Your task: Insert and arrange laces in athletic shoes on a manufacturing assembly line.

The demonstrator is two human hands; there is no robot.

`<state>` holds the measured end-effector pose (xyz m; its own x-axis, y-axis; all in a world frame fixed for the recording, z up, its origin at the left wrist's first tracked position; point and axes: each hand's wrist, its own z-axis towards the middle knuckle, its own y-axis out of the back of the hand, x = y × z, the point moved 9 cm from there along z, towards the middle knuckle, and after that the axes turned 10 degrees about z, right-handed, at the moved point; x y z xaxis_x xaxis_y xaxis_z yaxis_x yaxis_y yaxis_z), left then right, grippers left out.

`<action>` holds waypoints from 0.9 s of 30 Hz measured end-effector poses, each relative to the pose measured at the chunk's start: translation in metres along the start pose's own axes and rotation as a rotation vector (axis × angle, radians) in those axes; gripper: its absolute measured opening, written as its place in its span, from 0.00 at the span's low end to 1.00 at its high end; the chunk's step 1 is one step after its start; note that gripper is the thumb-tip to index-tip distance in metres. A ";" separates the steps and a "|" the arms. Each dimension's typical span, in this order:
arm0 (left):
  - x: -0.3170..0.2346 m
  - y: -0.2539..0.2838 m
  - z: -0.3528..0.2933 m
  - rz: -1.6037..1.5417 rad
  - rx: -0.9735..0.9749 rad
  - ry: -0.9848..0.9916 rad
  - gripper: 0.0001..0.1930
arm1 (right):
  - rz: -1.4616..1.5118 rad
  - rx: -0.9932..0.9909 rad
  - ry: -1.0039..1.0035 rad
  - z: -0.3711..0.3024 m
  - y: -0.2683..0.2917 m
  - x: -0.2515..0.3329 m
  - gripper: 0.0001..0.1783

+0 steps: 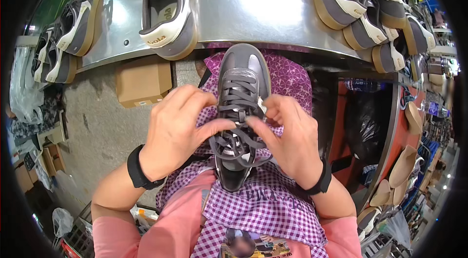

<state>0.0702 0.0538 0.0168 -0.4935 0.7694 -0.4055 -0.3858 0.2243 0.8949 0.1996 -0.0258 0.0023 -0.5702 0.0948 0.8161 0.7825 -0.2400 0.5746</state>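
I have one grey sneaker (240, 111) lying on my lap, toe pointing away from me, resting on the purple checked apron (263, 204) that covers my knees. My left hand (173, 131) has its grip pinched together on a dark lace (229, 124) at the middle of the shoe, and my right hand (290, 136) has its grip pinched on the lace from the other side, fingertips almost meeting over the tongue. Two loose loops of lace hang below my fingers. Ahead of me runs the curved metal table (243, 4) with more sneakers of the same kind: three on its left part, one in the middle (168, 9), and about five crowded on the right (they overlap, so the count is rough). One cardboard box (143, 82) sits on the floor beneath it.
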 end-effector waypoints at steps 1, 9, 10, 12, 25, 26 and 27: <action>0.006 -0.003 -0.002 -0.086 0.044 0.084 0.14 | -0.013 0.026 0.012 -0.003 -0.002 0.004 0.11; 0.015 -0.030 0.004 -0.267 0.352 0.224 0.12 | -0.144 0.174 -0.025 0.007 -0.017 0.012 0.12; 0.007 -0.020 0.007 -0.165 0.237 0.148 0.12 | -0.143 0.173 -0.025 0.007 -0.018 0.014 0.12; 0.002 -0.016 0.009 -0.151 0.209 0.100 0.11 | -0.272 0.108 0.046 0.006 -0.017 0.024 0.11; 0.006 0.007 0.003 -0.187 0.043 -0.042 0.12 | -0.007 -0.050 0.114 0.011 0.014 0.014 0.11; 0.001 0.003 0.002 -0.168 0.103 -0.136 0.12 | -0.081 0.017 0.229 0.005 0.009 0.030 0.12; -0.006 -0.001 -0.001 -0.148 0.165 -0.232 0.12 | -0.163 0.126 0.265 0.003 0.001 0.040 0.12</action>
<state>0.0732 0.0485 0.0183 -0.2436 0.8327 -0.4973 -0.2993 0.4232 0.8552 0.1783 -0.0193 0.0363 -0.7227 -0.1365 0.6776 0.6910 -0.1195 0.7129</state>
